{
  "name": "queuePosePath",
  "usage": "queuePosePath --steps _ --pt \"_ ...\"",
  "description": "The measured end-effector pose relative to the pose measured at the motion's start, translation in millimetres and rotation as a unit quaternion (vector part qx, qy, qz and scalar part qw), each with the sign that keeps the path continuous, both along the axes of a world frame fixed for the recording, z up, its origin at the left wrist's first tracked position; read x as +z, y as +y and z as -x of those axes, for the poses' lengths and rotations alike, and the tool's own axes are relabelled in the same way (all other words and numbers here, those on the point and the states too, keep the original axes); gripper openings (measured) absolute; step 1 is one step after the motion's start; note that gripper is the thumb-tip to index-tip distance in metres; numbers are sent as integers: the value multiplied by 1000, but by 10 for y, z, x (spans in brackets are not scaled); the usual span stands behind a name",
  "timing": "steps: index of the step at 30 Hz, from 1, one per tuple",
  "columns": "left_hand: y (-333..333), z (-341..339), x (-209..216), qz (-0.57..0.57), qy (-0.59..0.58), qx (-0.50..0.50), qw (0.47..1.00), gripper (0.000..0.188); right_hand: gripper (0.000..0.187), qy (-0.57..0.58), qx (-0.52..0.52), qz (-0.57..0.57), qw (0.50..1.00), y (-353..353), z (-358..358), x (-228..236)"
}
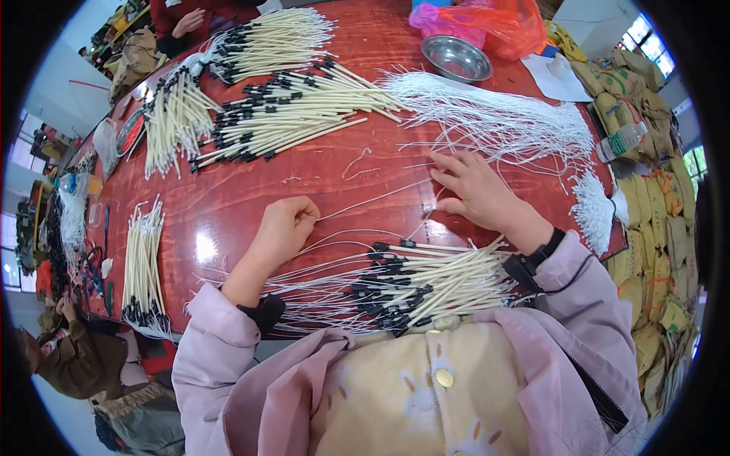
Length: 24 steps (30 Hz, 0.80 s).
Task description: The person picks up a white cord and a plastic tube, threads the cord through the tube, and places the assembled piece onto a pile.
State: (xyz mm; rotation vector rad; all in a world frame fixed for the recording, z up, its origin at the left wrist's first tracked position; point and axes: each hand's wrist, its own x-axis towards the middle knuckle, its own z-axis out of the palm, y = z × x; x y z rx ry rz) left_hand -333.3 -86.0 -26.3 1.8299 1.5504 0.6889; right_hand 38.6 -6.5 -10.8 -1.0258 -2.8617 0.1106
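My left hand [285, 228] is closed, fingertips pinched on a thin white cord [372, 201] stretched to the right above the red table. The cord's far end reaches the fingers of my right hand [475, 190], which are spread apart; whether they touch it is hard to tell. Close to my body lies a pile of cream-coloured rods [449, 281] with black end pieces, and long white cords [319, 292] trail from it to the left, below my left hand. Beyond my right hand is a large heap of loose white cords [494, 121].
More cream rods with black pieces [289, 114] lie at the far left, and a smaller bundle [143, 262] at the left edge. A metal bowl [456, 58] stands at the back beside red and pink plastic bags [494, 26]. A bottle [622, 142] and stacked sacks [646, 243] are at right. Other people sit around.
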Motion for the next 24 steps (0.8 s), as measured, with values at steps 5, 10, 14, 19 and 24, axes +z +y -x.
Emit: queuePosePath --steps 5,10,14,19,24 --pt "118 5 -85 55 4 71 996 11 62 21 -2 9 1000 -96 -187 60" --pt "203 54 -76 50 74 63 994 20 64 10 5 27 1000 -129 -132 82" --pt "349 172 -26 47 127 12 991 23 65 10 7 41 999 -137 -128 66" --pt "804 308 130 -107 238 19 965 25 67 26 16 49 998 -122 -190 60" --pt "1284 406 -163 -278 354 67 890 14 68 26 11 46 999 -151 -183 25"
